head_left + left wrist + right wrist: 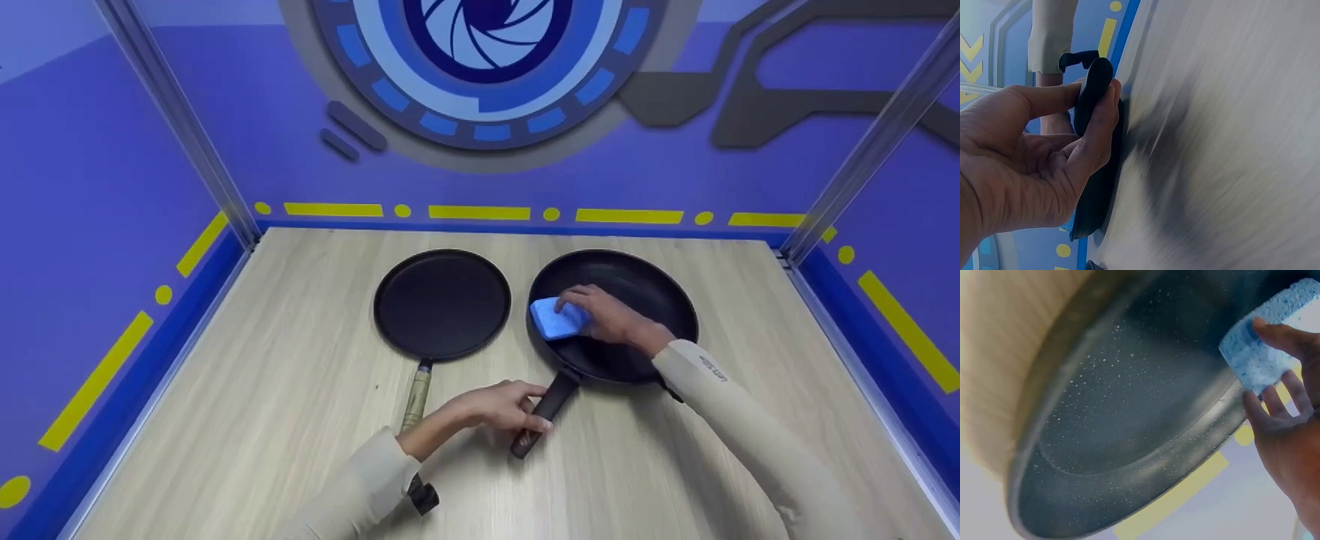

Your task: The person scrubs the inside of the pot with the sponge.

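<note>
A deep black frying pan [637, 289] sits at the right of the table, its dark handle [551, 405] slanting toward the near left. My left hand [506, 406] grips that handle, thumb on one side and fingers on the other, as the left wrist view also shows. Inside the pan, my right hand [607, 315] holds a blue sponge [556, 319] against the left part of the inner surface. In the right wrist view the thumb lies on one face of the sponge [1264, 354] and the fingers are at its edge. Small pale specks dot the pan's interior [1123, 399].
A flat black griddle pan [442, 304] lies left of the frying pan, its patterned handle [417, 397] partly behind my left forearm. Blue-purple panels [480, 187] with yellow marks wall in the wooden table [300, 337] at the back and both sides.
</note>
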Demonstrator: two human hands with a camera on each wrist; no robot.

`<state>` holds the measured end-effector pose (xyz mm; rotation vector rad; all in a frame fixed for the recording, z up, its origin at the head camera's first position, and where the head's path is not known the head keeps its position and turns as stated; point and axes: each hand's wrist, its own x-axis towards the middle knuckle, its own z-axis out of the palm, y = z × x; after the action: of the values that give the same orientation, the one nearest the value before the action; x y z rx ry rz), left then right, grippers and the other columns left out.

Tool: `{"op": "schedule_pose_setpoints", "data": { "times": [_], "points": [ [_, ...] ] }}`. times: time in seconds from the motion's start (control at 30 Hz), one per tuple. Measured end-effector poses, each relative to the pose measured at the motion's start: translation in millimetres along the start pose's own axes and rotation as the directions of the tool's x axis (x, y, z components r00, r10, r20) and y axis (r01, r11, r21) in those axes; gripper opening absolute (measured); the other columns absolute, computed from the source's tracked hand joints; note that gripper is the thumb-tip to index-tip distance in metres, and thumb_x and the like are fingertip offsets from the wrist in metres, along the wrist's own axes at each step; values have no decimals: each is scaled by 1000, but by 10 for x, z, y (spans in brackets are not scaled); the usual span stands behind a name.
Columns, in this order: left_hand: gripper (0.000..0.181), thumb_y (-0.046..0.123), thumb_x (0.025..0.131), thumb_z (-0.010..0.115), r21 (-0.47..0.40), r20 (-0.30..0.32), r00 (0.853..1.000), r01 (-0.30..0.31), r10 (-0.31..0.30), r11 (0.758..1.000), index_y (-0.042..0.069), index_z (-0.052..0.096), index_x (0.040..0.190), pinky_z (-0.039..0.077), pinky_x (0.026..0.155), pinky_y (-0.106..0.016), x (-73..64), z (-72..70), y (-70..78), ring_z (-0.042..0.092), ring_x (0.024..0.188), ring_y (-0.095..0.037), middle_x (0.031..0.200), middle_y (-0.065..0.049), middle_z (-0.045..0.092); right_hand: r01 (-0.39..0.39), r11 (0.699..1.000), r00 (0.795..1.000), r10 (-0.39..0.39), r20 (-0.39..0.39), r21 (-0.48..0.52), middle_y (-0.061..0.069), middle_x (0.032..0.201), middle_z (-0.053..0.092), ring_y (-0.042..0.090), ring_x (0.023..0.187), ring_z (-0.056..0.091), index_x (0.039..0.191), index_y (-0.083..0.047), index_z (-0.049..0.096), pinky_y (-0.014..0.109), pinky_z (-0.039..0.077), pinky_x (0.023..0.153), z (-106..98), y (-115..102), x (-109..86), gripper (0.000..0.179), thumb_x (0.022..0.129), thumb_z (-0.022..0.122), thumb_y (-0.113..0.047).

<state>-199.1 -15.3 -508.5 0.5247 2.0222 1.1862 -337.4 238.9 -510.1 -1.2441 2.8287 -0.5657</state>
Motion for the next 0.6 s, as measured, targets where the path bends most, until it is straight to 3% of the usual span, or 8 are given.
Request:
{"op": "schedule_pose_setpoints", "data": {
  "times": [0.17,0.33,0.5,0.6],
  "points": [
    [57,14,96,72,-10,2,1000,3,-3,1000,8,52,148,47,63,-20,7,-8,-14,63,65,-7,93,-14,76,-65,993,988,50,145,101,18,131,64,40,122,56,127,-11,62,60,44,104,-108,-26,-139,56,77,80,7],
    [55,14,95,73,-15,5,1000,-1,1,1000,8,53,147,46,63,-20,4,-15,-24,62,66,-6,90,-11,76,-201,949,951,131,279,242,26,140,60,43,129,55,149,-2,46,60,43,108,-200,6,-283,78,82,84,-8],
    [52,14,96,72,-26,9,1000,-2,3,1000,8,54,145,46,62,-22,-4,-13,-20,62,63,-7,80,-2,70,-258,944,908,164,386,204,22,146,57,42,133,53,146,-2,54,58,44,109,-298,43,-418,71,85,84,-22],
    [52,13,96,72,-31,14,1000,-2,2,1000,8,54,145,46,62,-22,2,-4,-14,63,63,-7,79,-2,69,-289,937,876,175,450,198,20,146,56,42,134,52,146,-4,55,58,43,110,-373,49,-505,71,85,85,-25]
  ]
}}
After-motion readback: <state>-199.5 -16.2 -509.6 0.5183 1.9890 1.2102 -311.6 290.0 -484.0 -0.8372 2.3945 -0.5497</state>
